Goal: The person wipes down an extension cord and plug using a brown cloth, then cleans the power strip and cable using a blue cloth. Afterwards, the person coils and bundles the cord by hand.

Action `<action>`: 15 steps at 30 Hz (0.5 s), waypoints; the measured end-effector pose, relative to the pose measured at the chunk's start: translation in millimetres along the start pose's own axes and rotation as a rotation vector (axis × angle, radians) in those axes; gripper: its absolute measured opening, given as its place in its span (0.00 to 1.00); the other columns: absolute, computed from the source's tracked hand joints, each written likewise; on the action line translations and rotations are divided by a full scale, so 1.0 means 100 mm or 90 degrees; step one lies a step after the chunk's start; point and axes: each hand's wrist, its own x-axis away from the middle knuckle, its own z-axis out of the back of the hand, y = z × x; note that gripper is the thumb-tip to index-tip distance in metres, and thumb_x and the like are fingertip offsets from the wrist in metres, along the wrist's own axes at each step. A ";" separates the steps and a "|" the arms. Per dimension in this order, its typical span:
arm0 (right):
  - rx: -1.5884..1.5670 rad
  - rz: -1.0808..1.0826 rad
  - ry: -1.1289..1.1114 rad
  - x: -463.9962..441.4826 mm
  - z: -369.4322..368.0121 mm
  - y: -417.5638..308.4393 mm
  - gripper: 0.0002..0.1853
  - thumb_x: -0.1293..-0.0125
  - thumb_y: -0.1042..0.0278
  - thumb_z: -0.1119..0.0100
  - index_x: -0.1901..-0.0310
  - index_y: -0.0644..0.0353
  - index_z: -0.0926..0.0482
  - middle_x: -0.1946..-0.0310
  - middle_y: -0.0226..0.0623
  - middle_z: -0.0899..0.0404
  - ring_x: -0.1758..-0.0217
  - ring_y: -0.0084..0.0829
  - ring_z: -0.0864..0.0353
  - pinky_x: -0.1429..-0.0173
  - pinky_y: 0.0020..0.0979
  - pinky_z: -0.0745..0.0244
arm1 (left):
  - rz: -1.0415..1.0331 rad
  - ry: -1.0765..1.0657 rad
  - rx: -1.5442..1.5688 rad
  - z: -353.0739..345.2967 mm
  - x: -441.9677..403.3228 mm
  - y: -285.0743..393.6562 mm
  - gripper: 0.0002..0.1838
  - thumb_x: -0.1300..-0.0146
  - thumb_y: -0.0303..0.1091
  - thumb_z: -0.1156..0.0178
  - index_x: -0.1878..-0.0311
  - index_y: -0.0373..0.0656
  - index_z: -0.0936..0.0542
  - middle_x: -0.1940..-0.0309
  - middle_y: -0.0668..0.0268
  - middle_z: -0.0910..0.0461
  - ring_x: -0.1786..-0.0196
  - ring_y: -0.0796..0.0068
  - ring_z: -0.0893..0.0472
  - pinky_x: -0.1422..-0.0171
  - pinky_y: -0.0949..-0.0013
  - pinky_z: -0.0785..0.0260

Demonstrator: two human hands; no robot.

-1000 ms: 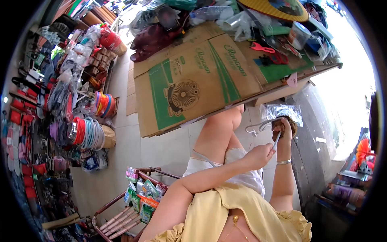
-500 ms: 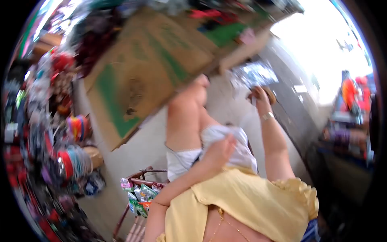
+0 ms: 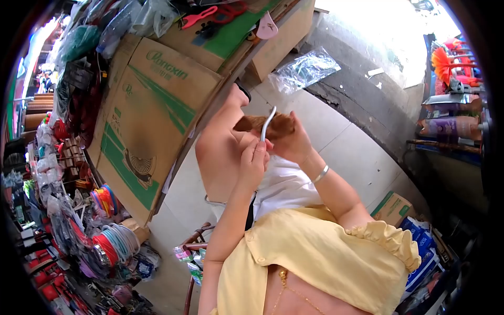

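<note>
The brown fuzzy piece (image 3: 283,126) hides most fingers of the right hand (image 3: 296,143). The flattened carton (image 3: 157,97) is blurred mid-panel.

Curved, slender pale-grey rod (image 3: 267,125) appears smooth. Brown, irregular clump (image 3: 283,126) looks matt, rough. Flat, clear plastic bag (image 3: 310,68) is crinkled, glossy. Brown-and-green rectangular cardboard sheet (image 3: 176,68) is matt; silver-coloured metal bangle (image 3: 321,174) is shiny.

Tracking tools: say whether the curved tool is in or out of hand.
In: the left hand is closed around the curved tool, tip showing.
</note>
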 end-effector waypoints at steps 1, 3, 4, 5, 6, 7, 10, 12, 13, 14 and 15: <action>0.045 -0.028 -0.024 -0.03 -0.02 0.09 0.35 0.35 0.37 0.66 0.42 0.63 0.36 0.46 0.50 0.31 0.41 0.43 0.34 0.36 0.41 0.42 | 0.069 -0.003 0.107 0.00 -0.01 -0.02 0.10 0.31 0.38 0.57 0.65 0.44 0.31 0.84 0.77 0.42 0.85 0.89 0.49 0.83 0.82 0.57; 0.070 -0.100 0.173 -0.04 0.09 0.31 0.33 0.36 0.38 0.57 0.45 0.63 0.33 0.62 0.40 0.25 0.60 0.31 0.27 0.54 0.32 0.30 | 0.107 -0.005 0.166 -0.02 -0.02 -0.02 0.10 0.31 0.38 0.57 0.66 0.45 0.32 0.86 0.78 0.45 0.86 0.88 0.50 0.83 0.81 0.58; 0.114 -0.109 0.210 -0.09 0.11 0.30 0.30 0.36 0.40 0.55 0.49 0.62 0.30 0.65 0.39 0.24 0.65 0.31 0.27 0.60 0.30 0.29 | 0.160 0.006 0.234 -0.05 0.00 -0.01 0.10 0.31 0.39 0.58 0.66 0.46 0.32 0.87 0.78 0.46 0.87 0.87 0.51 0.83 0.80 0.59; 0.160 -0.121 0.246 -0.16 0.14 0.27 0.27 0.36 0.42 0.53 0.53 0.61 0.28 0.68 0.37 0.24 0.70 0.31 0.26 0.65 0.29 0.28 | 0.210 0.020 0.305 -0.06 0.01 0.00 0.11 0.31 0.40 0.58 0.67 0.47 0.33 0.87 0.78 0.47 0.87 0.86 0.51 0.84 0.79 0.59; 0.157 -0.121 0.241 -0.23 0.19 0.28 0.27 0.36 0.42 0.53 0.53 0.61 0.28 0.68 0.37 0.24 0.70 0.31 0.26 0.65 0.29 0.28 | 0.212 0.011 0.319 -0.08 0.02 -0.01 0.11 0.31 0.40 0.59 0.67 0.48 0.33 0.89 0.78 0.48 0.88 0.86 0.52 0.84 0.78 0.58; 0.186 -0.093 0.290 -0.30 0.24 0.30 0.24 0.36 0.44 0.52 0.57 0.61 0.27 0.71 0.36 0.24 0.73 0.31 0.26 0.70 0.29 0.28 | 0.211 0.015 0.315 -0.07 0.03 -0.01 0.11 0.31 0.40 0.59 0.67 0.48 0.33 0.89 0.78 0.48 0.88 0.86 0.52 0.84 0.78 0.58; 0.110 -0.014 0.489 -0.54 0.11 -0.03 0.20 0.36 0.47 0.51 0.64 0.60 0.27 0.78 0.37 0.25 0.76 0.34 0.26 0.73 0.33 0.29 | 0.276 0.005 0.350 -0.09 0.18 0.01 0.10 0.31 0.39 0.58 0.66 0.48 0.32 0.88 0.78 0.48 0.88 0.86 0.51 0.84 0.78 0.58; 0.001 0.039 0.631 -0.65 0.23 -0.11 0.19 0.37 0.49 0.50 0.67 0.60 0.29 0.81 0.38 0.27 0.76 0.36 0.26 0.73 0.36 0.30 | 0.310 0.030 0.387 -0.09 0.26 -0.16 0.09 0.31 0.38 0.59 0.65 0.47 0.32 0.88 0.78 0.47 0.88 0.86 0.51 0.84 0.78 0.57; 0.046 0.064 0.560 -0.73 0.51 -0.12 0.18 0.37 0.50 0.50 0.65 0.60 0.29 0.77 0.40 0.25 0.74 0.38 0.25 0.71 0.38 0.29 | 0.306 0.031 0.413 -0.09 0.24 -0.21 0.09 0.31 0.37 0.60 0.64 0.46 0.32 0.87 0.78 0.47 0.87 0.86 0.51 0.83 0.78 0.57; 0.087 0.088 0.499 -0.71 0.70 -0.15 0.17 0.37 0.51 0.50 0.63 0.60 0.29 0.73 0.42 0.23 0.71 0.39 0.24 0.69 0.39 0.27 | 0.313 0.026 0.417 -0.11 0.25 -0.18 0.09 0.31 0.37 0.60 0.64 0.46 0.32 0.87 0.78 0.47 0.87 0.86 0.51 0.83 0.78 0.57; 0.091 0.125 0.627 -0.72 0.58 -0.19 0.16 0.35 0.55 0.52 0.59 0.61 0.28 0.70 0.42 0.23 0.73 0.38 0.24 0.70 0.41 0.27 | 0.318 0.014 0.422 -0.11 0.35 -0.11 0.10 0.30 0.37 0.60 0.64 0.46 0.31 0.87 0.78 0.47 0.87 0.86 0.51 0.83 0.78 0.57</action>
